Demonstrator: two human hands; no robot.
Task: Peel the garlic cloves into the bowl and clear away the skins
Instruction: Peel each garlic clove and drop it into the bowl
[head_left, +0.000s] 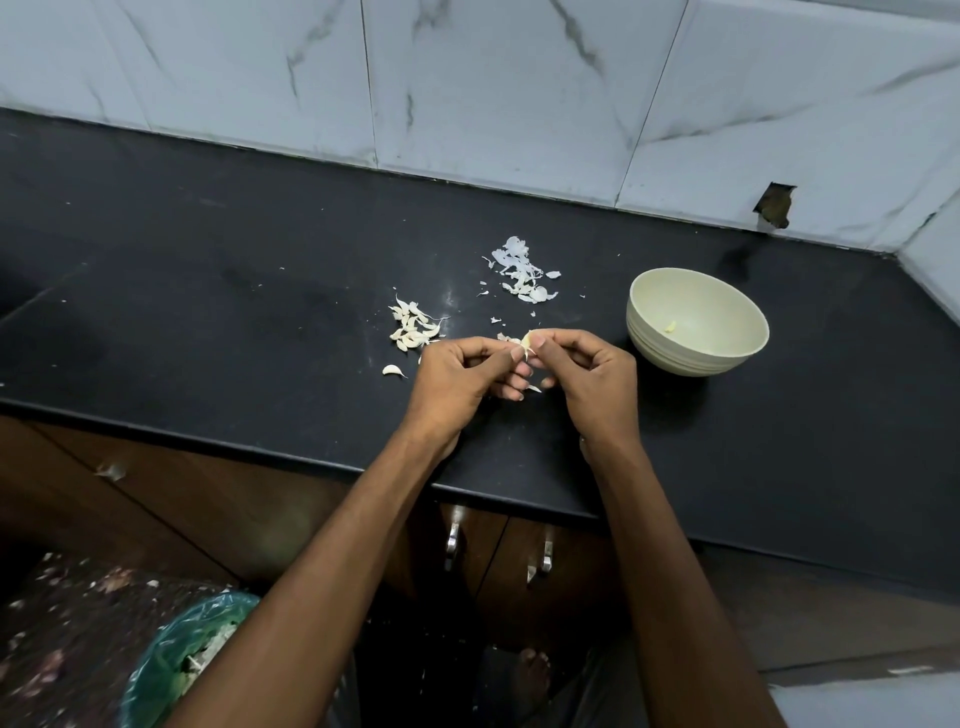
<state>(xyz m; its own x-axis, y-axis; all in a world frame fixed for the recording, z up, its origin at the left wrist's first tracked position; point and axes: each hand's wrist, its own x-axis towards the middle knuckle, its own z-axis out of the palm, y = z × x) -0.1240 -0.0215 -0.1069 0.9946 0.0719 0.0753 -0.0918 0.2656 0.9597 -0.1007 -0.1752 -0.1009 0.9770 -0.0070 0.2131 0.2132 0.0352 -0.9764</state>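
My left hand (460, 376) and my right hand (589, 376) meet over the black counter (234, 312), both pinching one garlic clove (526, 342) between thumbs and fingertips. A heap of unpeeled cloves (413, 327) lies just left of my hands, and a single clove (393, 370) sits apart below it. Loose white skins (522, 273) are scattered behind my hands. To the right stands a pale green bowl (649, 332) with one small peeled piece (670, 326) inside.
A marble-tiled wall (493, 88) runs behind the counter and turns in at the right corner. Below the counter edge are wooden cabinet doors with metal handles (453, 538). A bin lined with a green bag (182, 660) stands on the floor at lower left.
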